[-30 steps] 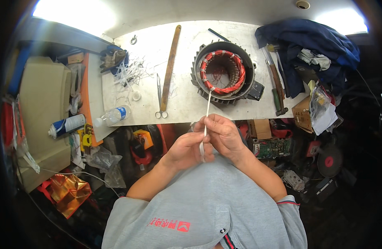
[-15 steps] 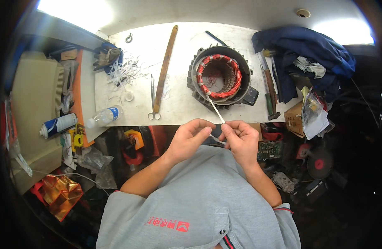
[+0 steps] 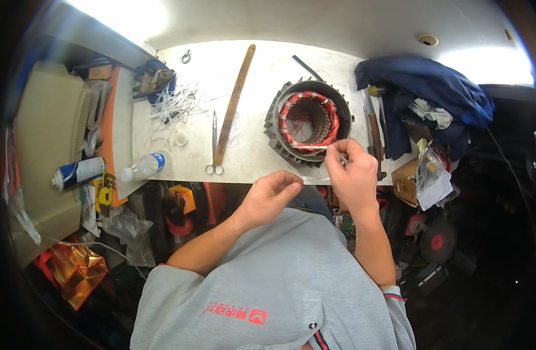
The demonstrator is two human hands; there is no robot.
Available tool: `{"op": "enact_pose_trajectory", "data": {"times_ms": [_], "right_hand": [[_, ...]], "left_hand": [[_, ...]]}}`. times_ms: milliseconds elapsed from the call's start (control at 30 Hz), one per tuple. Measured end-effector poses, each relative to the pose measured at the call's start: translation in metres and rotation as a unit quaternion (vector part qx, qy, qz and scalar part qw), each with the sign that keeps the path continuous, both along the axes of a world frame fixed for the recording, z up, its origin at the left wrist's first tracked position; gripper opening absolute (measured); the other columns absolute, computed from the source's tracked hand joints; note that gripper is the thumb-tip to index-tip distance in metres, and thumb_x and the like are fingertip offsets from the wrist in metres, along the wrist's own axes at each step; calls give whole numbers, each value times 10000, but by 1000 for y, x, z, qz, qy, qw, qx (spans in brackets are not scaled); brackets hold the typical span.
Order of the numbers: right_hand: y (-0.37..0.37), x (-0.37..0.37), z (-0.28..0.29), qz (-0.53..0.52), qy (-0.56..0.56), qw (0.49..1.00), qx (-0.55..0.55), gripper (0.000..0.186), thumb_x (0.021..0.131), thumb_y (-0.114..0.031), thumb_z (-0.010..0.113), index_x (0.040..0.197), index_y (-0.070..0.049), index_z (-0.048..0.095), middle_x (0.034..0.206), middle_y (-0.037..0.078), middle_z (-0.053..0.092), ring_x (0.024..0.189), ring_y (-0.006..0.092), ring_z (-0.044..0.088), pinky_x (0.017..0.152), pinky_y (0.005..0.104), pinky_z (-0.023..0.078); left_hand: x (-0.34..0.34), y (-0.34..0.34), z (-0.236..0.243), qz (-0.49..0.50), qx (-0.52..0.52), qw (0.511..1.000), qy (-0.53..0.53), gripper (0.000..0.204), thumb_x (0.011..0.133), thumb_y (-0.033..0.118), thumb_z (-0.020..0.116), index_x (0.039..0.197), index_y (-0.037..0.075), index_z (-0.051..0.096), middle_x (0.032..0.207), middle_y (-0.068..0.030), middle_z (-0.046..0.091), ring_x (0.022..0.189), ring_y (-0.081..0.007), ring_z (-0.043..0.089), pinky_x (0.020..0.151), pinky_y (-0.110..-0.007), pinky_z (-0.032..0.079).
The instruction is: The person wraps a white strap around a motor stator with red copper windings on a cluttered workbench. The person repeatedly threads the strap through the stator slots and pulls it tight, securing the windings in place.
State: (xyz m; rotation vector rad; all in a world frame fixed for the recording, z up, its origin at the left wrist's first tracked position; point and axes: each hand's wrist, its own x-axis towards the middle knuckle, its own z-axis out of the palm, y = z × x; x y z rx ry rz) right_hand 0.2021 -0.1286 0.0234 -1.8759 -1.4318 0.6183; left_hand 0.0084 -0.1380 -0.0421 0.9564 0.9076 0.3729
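Note:
A dark finned motor stator stands on the white bench, its bore facing up. Red windings ring the bore, bound in places with white ties. At its near right rim, my right hand is closed in a pinch on a white lacing tape. Lower and to the left, at the bench's front edge, my left hand curls with thumb and forefinger close together, and the tape's slack runs to these fingertips. Part of the tape is hidden behind my right fingers.
Scissors and a long wooden stick lie left of the stator. White tape scraps and a plastic bottle are farther left. To the right are a hammer, dark blue cloth and a cardboard box.
My right hand has moved up and right, beside the stator's rim, drawing the tape along. My left hand has shifted slightly right and stays low. The view has tilted a little.

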Motion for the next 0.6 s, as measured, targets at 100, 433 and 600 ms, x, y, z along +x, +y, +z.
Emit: {"op": "enact_pose_trajectory", "data": {"times_ms": [100,433,600], "right_hand": [[-15,3,4,-1,128,984,-120,158,903,-119,682,891,38,662,686,79,671,604,123,624,565,273,490],[-65,-15,6,-24,400,869,-290,238,976,-194,624,950,43,612,727,73,675,557,85,577,513,226,455],[-77,-14,6,-27,392,878,-273,221,979,-174,612,992,47,611,780,98,700,612,108,626,553,244,491]], "left_hand": [[1,0,2,48,-67,995,-48,265,1029,183,548,1168,-29,626,1107,-92,675,1025,-160,643,916,-318,523],[19,-4,6,184,-357,887,-230,232,1039,200,517,1182,42,608,1143,-129,679,1038,-207,663,891,-367,550],[15,-2,16,148,-321,912,-206,177,1014,170,566,1121,41,625,1082,-121,697,986,-199,685,874,-359,567]]}}
